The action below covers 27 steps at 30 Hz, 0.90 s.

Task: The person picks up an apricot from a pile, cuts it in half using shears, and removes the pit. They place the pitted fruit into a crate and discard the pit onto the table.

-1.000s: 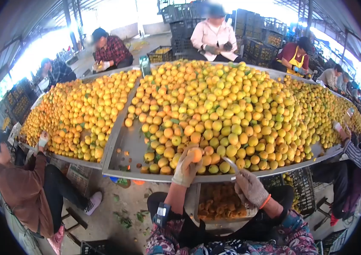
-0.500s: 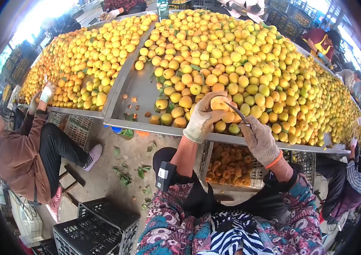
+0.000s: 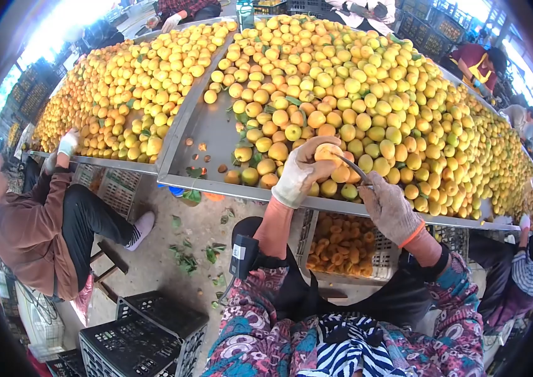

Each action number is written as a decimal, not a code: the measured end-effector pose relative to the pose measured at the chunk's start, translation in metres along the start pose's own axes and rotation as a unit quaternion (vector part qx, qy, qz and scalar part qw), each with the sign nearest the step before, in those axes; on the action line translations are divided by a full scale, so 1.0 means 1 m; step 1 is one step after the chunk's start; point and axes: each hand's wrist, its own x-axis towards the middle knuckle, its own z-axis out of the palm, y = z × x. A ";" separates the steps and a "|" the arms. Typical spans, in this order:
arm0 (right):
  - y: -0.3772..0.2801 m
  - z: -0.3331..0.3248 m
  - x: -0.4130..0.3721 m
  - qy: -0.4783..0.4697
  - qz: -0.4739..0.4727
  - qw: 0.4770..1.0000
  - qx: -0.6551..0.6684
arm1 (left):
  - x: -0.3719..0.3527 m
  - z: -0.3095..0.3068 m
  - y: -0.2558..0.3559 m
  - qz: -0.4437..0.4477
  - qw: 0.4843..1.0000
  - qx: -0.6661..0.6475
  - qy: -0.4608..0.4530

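My left hand (image 3: pixel 299 176), in a pale work glove, is closed around an apricot (image 3: pixel 327 152) above the front edge of the sorting table. In my right hand (image 3: pixel 390 206), gloved and with an orange band at the wrist, is a small curved knife (image 3: pixel 355 167). Its blade reaches the side of the held apricot, and my fingers hide most of the handle. Just beyond both hands, a large heap of yellow-orange apricots (image 3: pixel 367 119) covers the table.
A metal rim (image 3: pixel 228 189) edges the table, and a divider (image 3: pixel 194 94) splits it. Below stands a crate (image 3: pixel 384 264) holding apricot halves (image 3: pixel 340 242). Black crates (image 3: pixel 131 342) and fallen leaves lie on the floor. A co-worker (image 3: pixel 34 232) sits at left; others surround the table.
The knife and my right hand have shifted slightly right and down against the apricot. My left hand keeps its hold. The whole view has shifted a little.
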 end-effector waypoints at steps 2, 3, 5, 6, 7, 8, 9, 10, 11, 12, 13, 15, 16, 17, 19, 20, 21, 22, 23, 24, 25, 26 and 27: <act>-0.008 -0.003 0.004 -0.021 0.030 0.999 0.012 | 0.001 0.000 -0.004 -0.012 1.000 -0.001 0.005; -0.008 -0.002 0.005 -0.020 0.029 0.999 0.013 | 0.001 -0.002 -0.007 -0.018 1.000 0.000 0.008; -0.008 0.002 0.009 -0.019 0.024 0.999 0.015 | 0.002 -0.006 -0.015 0.004 1.000 -0.020 0.015; -0.007 0.007 0.011 -0.009 0.023 0.999 0.031 | 0.004 -0.005 -0.018 0.016 0.999 -0.030 0.018; -0.003 0.014 0.015 0.001 0.022 0.999 0.045 | 0.005 -0.001 -0.020 0.016 0.997 -0.065 0.037; 0.001 0.021 0.016 0.011 0.023 0.998 0.059 | 0.002 0.005 -0.023 0.013 0.993 -0.101 0.056; 0.002 0.029 0.019 0.027 0.021 0.997 0.076 | 0.001 0.010 -0.026 0.011 0.988 -0.136 0.075; 0.003 0.038 0.023 0.042 0.017 0.995 0.093 | 0.003 0.009 -0.032 0.005 0.987 -0.137 0.087; 0.003 0.046 0.027 0.056 0.014 0.992 0.110 | 0.005 0.005 -0.043 -0.001 0.985 -0.138 0.100; 0.004 0.052 0.030 0.060 0.011 0.992 0.114 | 0.006 0.008 -0.047 -0.009 0.981 -0.162 0.103; 0.004 0.057 0.034 0.064 0.007 0.991 0.116 | 0.007 0.012 -0.050 -0.017 0.977 -0.185 0.106; 0.006 0.058 0.042 0.052 0.025 0.996 0.067 | 0.010 0.021 -0.053 -0.016 0.960 -0.242 0.137; 0.006 0.056 0.046 0.037 0.045 0.998 0.016 | 0.011 0.024 -0.053 -0.015 0.951 -0.269 0.152; 0.005 0.055 0.053 0.023 0.062 0.997 -0.033 | 0.014 0.022 -0.053 -0.012 0.952 -0.270 0.145; 0.023 0.049 0.062 0.068 -0.054 0.996 0.007 | 0.019 0.017 -0.054 -0.007 0.953 -0.274 0.133; 0.033 0.044 0.064 0.089 -0.107 0.990 0.024 | 0.022 0.014 -0.054 -0.004 0.959 -0.263 0.109; 0.031 0.030 0.063 0.027 -0.045 0.996 0.076 | 0.023 0.009 -0.050 -0.004 0.963 -0.255 0.085; 0.026 0.024 0.063 0.056 -0.088 0.994 0.014 | 0.023 0.009 -0.040 -0.005 0.966 -0.250 0.064; 0.021 0.017 0.060 0.033 -0.055 0.998 0.014 | 0.021 0.013 -0.032 0.029 0.970 -0.228 0.085; 0.013 0.013 0.056 0.009 -0.019 1.000 0.016 | 0.016 0.018 -0.025 0.041 0.974 -0.197 0.108; 0.001 0.011 0.053 0.017 -0.028 0.999 0.036 | 0.011 0.015 -0.024 0.067 0.992 -0.012 0.106; -0.009 0.013 0.052 0.014 0.020 0.999 0.039 | 0.011 0.010 -0.027 0.053 0.994 -0.061 0.075; 0.018 0.035 0.056 0.025 0.020 0.985 0.170 | 0.012 0.006 -0.029 0.037 0.992 -0.108 0.045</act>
